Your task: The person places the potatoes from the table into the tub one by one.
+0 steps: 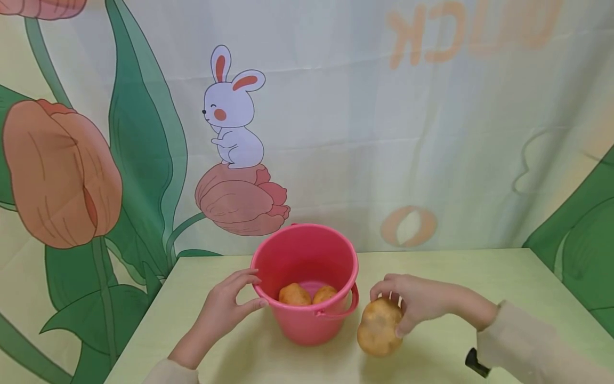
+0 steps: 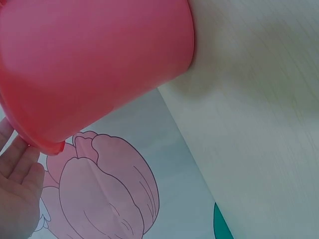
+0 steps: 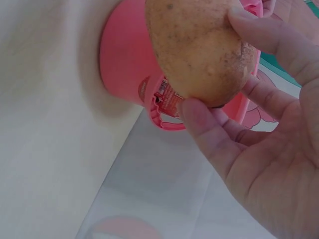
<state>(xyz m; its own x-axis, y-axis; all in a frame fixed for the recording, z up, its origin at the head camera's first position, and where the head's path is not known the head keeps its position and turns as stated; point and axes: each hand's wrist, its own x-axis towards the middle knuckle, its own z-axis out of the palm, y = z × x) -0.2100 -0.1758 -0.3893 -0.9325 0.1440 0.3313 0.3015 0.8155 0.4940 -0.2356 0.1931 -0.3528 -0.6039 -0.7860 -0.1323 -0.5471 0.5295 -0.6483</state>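
A pink bucket [image 1: 307,325] stands upright on the table, with two potatoes [image 1: 295,294] visible at its bottom. My left hand [image 1: 223,304] is at the bucket's left side, its relaxed fingers and thumb spread against the rim. In the left wrist view, the fingertips [image 2: 31,150] rest right at the rim edge. To the right of the bucket, my right hand [image 1: 417,298] grips a large tan potato [image 1: 379,328] between thumb and fingers. The right wrist view shows this potato [image 3: 199,55] up close, overlapping the bucket behind it.
The bucket's pink handle [image 1: 347,309] hangs down on its right side, near the held potato. A red printed label [image 3: 168,97] shows on the bucket wall. Behind the pale table [image 1: 451,277] hangs a curtain [image 1: 326,106] printed with a rabbit and tulips.
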